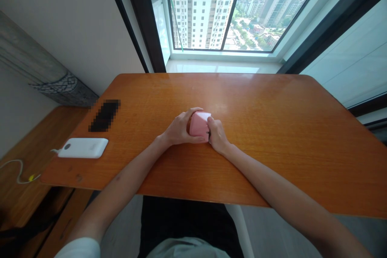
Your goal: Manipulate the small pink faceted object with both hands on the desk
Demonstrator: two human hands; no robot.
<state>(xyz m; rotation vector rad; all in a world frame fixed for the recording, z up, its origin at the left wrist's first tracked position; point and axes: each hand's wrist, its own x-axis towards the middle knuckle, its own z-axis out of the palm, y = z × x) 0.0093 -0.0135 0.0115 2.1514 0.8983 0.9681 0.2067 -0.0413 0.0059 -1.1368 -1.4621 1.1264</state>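
Note:
A small pink block-shaped object (198, 125) with a pale top is held just above or on the wooden table; whether it touches the surface I cannot tell. My left hand (184, 128) wraps around its left side, thumb along the near face and fingers over the far side. At the right edge, my right hand (217, 134) is closed against the same object, its thumb near the top corner. A small dark part shows between the block and the right fingers. The rest of that side is hidden by the hand.
Under both forearms lies the brown wooden table (287, 129). To the left are a white device with a cable (84, 148) and a pixelated dark rectangle (104, 115). A lower wooden surface (18, 157) adjoins at left. Behind the table is a window (229, 12).

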